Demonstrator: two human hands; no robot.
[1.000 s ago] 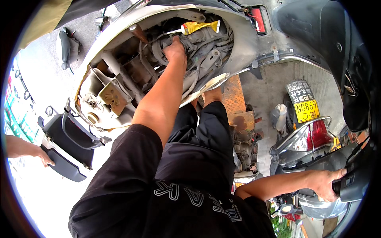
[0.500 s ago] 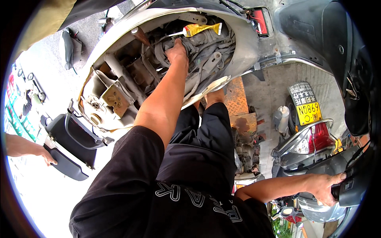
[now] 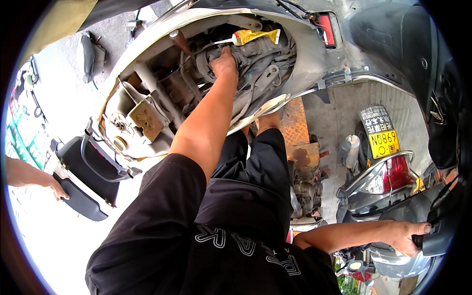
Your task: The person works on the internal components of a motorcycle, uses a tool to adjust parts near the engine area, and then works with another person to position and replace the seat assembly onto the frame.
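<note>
My left hand reaches into the pale scooter body, fingers curled among grimy hoses and engine parts; what they hold is hidden. Just above it lies a yellow tube with a white nozzle. A wooden handle stands beside it to the left. A brass-coloured bracket is at the lower left of the bay. Out at the right edge, my right hand is closed on a black plastic part, thumb on top.
At left, another person's hand grips a black backrest with a panel. At right stands another scooter's tail lamp; an orange metal plate lies below. A black seat and red battery are at upper right.
The whole scene has shifted slightly right in the view. Both my hands stay where they were on the scooter, with similar grips. The other person's hand has barely moved.
</note>
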